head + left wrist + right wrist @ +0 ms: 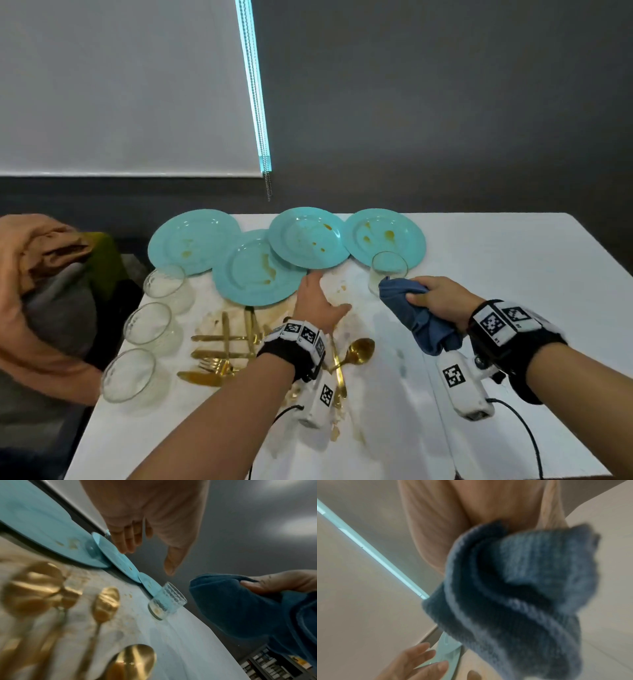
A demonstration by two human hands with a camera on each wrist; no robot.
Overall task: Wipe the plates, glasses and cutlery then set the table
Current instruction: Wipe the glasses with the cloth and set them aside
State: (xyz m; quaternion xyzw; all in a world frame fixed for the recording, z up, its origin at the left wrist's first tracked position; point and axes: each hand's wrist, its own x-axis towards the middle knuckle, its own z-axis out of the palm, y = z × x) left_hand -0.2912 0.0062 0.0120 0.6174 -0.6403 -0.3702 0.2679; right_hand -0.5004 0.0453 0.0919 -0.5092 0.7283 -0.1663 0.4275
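Several stained turquoise plates (255, 270) lie along the far side of the white table (496, 274). My left hand (317, 301) reaches toward the nearest plates with straight fingers (126, 545) and holds nothing. My right hand (435, 298) grips a bunched blue cloth (416, 317) just in front of a ribbed glass (388, 274). The cloth (513, 588) fills the right wrist view. Gold cutlery (222, 346) lies scattered at near left, with a gold spoon (356, 351) beside my left wrist.
Three empty glasses (152, 325) stand in a row along the table's left edge. Brown smears and crumbs (337, 435) mark the tabletop around the cutlery. A pile of orange and grey fabric (51, 274) sits off the table at left. A dark wall stands behind.
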